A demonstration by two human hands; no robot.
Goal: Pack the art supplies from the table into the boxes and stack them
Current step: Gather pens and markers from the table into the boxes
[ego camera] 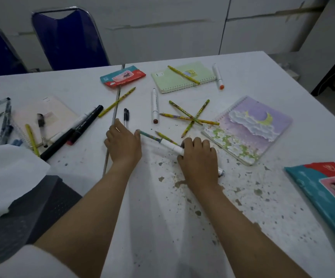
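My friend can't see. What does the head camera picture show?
Two hands reach over a white table: the right hand grips a white marker, the left hand rests near a pen. Pencils and notebooks lie scattered around.

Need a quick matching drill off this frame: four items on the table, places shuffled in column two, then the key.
Items
1. Pale green spiral notebook
2. Purple moon-and-clouds spiral notebook
3. Red and teal flat packet
4. White marker with a brown tip

Places
A. Just right of the right hand
B. Between the red and teal packet and the crossed pencils
C. Under a yellow pencil
D. Far side, beyond the left hand

Pairs: 1-C, 2-A, 3-D, 4-B
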